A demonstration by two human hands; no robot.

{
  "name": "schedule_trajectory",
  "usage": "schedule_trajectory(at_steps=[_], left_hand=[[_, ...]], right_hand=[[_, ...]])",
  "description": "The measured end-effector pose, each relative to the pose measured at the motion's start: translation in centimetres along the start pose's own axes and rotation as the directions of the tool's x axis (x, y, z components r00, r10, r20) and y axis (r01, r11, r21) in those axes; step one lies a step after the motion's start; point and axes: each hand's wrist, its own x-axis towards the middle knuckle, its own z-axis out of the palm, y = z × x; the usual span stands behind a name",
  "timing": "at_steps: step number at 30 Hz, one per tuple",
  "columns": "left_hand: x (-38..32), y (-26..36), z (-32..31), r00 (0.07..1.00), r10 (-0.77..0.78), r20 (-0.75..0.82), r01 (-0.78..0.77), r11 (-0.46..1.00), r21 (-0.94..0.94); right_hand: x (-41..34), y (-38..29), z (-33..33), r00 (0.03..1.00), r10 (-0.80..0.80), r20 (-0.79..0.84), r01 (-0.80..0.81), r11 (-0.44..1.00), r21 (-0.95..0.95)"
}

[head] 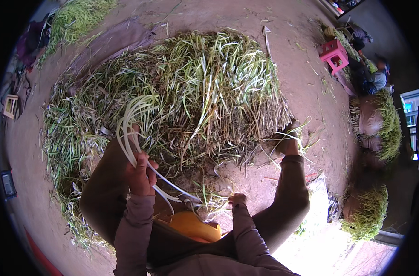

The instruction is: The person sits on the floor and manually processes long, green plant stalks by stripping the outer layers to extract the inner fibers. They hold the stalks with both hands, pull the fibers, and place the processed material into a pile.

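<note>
My left hand [140,177] is closed around a small bundle of long pale-green stalks [129,139], which look like garlic scapes. Their curved ends arch upward and their pale ends hang below my hand. Low in front of me, my right hand [237,199] is near loose leaves and stalks [214,203] on the floor. Blur hides its fingers, so I cannot tell whether it grips anything. Before my legs lies a large heap of leafy stems [209,89], green on top with brown cut stem ends towards me. Between my thighs shows a yellow object [195,226].
A pink plastic stool [334,55] stands at the far right, near a seated person [376,77]. Bundles of greens [389,124] lie along that side. Another green pile [78,20] is at the upper left. A small wooden stool [11,106] stands at the left.
</note>
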Motion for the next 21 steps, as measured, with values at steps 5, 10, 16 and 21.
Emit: schedule_trajectory(at_steps=[5,10,16,21], left_hand=[[-0.6,0.1,-0.6,0.996,-0.093,-0.004,0.094,0.995,0.016],[-0.8,-0.4,0.1,0.984,-0.17,0.048,0.171,0.985,-0.002],[-0.6,-0.6,0.4,0.978,-0.196,0.069,0.197,0.98,-0.008],[-0.8,0.1,0.4,0.974,-0.22,0.048,0.22,0.975,-0.012]], right_hand=[[-18.6,-17.4,-0.8,0.794,-0.533,0.293,0.567,0.477,-0.671],[-24.3,-22.9,-0.6,0.171,-0.78,0.603,0.831,0.442,0.337],[-22.9,-19.9,1.4,0.06,-0.643,0.763,0.68,0.586,0.44],[-15.9,-15.6,0.4,0.314,-0.658,0.684,0.774,0.595,0.217]])
